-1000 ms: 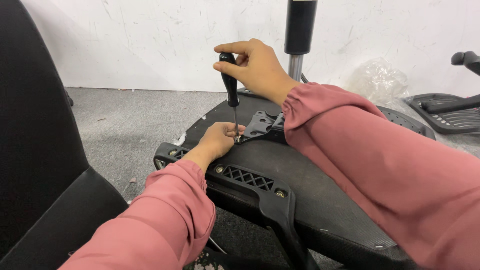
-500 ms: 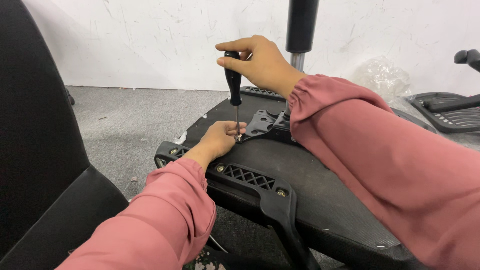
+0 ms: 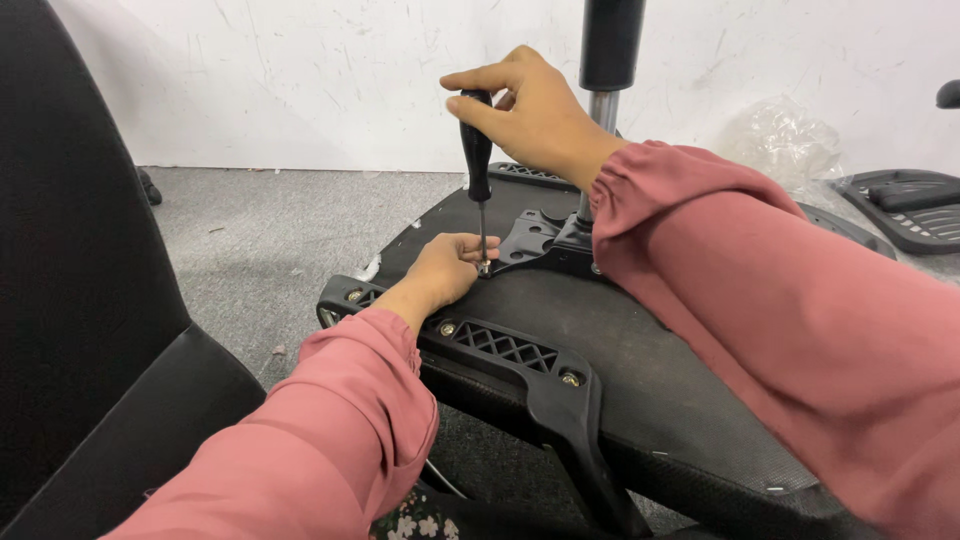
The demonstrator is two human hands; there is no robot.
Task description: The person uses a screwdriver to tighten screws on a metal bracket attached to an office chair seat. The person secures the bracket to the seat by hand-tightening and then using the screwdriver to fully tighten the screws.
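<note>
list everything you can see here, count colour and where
upturned black office-chair seat: 1, black, centre
black metal mechanism plate: 1, on the seat's underside
black plastic armrest bracket: 1, bolted on the seat's near edge
gas-lift column: 1, black and silver, upright behind the plate
black-handled screwdriver: 1, upright, tip at the plate
black chair backrest: 1, left
clear plastic wrap: 1, right, by the wall
black chair part: 1, far right
right hand: grips the screwdriver handle
left hand: at the screwdriver tip

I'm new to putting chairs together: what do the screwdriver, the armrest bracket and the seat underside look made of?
Screwdriver: black handle, likely matte plastic or rubber; thin shaft glints like bare steel.
Armrest bracket: probably moulded black plastic, judging by its lattice cut-outs and dull sheen, fixed with shiny metal bolts.
Seat underside: covered in what looks like black non-woven fabric, finely textured and matte.
</note>
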